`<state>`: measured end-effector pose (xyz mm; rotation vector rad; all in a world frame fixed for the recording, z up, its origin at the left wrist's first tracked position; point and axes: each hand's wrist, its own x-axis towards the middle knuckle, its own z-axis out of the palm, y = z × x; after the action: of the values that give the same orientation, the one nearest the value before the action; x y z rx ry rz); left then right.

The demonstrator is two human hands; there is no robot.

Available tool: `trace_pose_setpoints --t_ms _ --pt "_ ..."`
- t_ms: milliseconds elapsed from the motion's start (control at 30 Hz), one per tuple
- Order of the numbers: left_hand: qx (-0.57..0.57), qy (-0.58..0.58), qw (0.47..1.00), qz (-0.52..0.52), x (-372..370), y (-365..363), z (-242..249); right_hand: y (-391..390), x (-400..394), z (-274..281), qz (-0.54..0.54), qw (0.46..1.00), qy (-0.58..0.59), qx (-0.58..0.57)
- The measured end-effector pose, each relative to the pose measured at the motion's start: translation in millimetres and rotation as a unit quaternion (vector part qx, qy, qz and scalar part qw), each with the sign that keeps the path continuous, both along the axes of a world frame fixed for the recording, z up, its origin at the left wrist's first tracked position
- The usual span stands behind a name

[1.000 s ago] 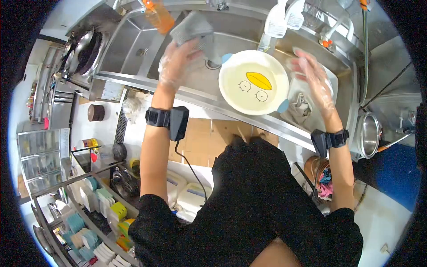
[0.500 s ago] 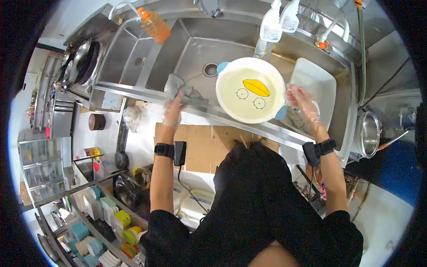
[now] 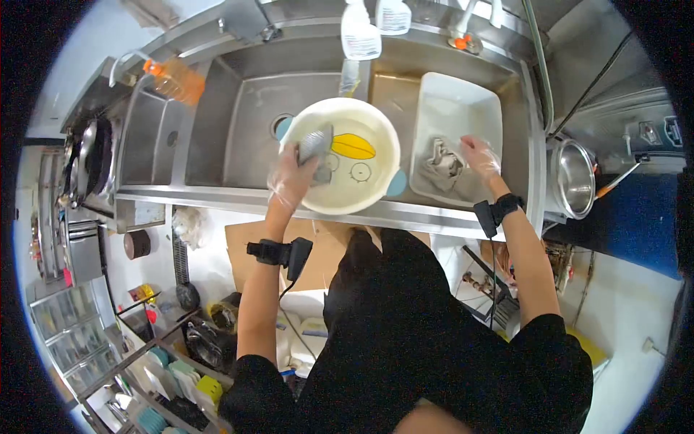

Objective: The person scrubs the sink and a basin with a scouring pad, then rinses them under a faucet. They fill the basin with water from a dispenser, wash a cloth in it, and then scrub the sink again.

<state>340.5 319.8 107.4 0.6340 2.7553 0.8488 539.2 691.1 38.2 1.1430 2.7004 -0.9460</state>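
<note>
My left hand (image 3: 295, 173), in a clear plastic glove, is closed on a grey cloth (image 3: 316, 145). It holds the cloth over the near left part of a round white basin (image 3: 394, 134), which has blue handles and a yellow-billed face printed inside. The basin sits over the large sink, by its front rim. My right hand (image 3: 483, 159), also gloved, hangs above the right side of a white rectangular tub (image 3: 463, 94). Its fingers are loosely bent, and I see nothing between them. Beside it a crumpled grey-beige cloth (image 3: 442, 165) lies in the tub.
White spray bottles (image 3: 361, 36) stand at the back ledge, and an orange bottle (image 3: 173, 81) is at the left divider. Steel bowls (image 3: 575, 177) sit right of the sink. A rack with stacked dishes (image 3: 155, 416) stands lower left; cardboard (image 3: 249, 253) covers the floor.
The view has shifted right. My left hand has carried the grey cloth from the sink's front rim to over the basin. My right hand has moved from beside the basin to over the tub.
</note>
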Motion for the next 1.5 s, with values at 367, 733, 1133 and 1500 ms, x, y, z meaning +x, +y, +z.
trace_pose_setpoints --t_ms 367,733,1133,1500 --pt "-0.05 0.019 0.999 0.002 59 43 23 68 16 -231 0.123 0.955 0.01 -0.268" --pt "0.017 0.03 0.999 -0.016 88 100 38 129 42 -304 0.097 0.966 -0.229 -0.062" --pt "-0.022 -0.06 0.971 -0.23 80 234 51 100 6 -141 0.098 0.992 0.052 -0.057" --pt "0.111 -0.164 0.921 -0.335 79 321 -40 97 21 99 0.114 0.902 0.239 -0.342"
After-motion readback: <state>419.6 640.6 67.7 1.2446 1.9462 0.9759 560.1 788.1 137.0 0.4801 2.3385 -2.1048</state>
